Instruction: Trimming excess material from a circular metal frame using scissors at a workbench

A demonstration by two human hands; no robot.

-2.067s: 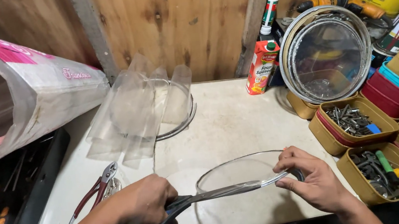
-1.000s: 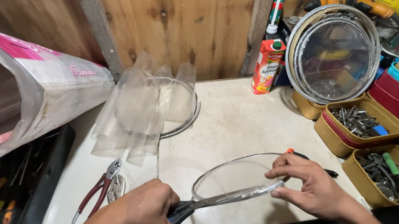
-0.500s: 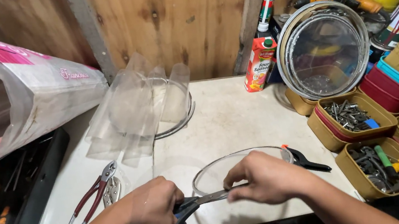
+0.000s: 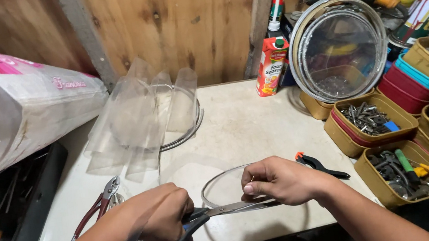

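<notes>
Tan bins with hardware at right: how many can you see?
2: one tan bin of screws beside the leaning sieve, one tan bin of tools nearer the right hand. Others farther right are cut off.

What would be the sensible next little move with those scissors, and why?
Probably close the scissors a short way. The left hand grips their handles, the blades lie across the clear plastic sheet by the wire ring, and the right hand presses the sheet down.

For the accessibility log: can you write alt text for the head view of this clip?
A person's left hand grips scissors while the right hand presses a clear plastic sheet in a wire ring on a white workbench. Red-handled pliers lie to the left; trays of screws sit to the right.
</notes>
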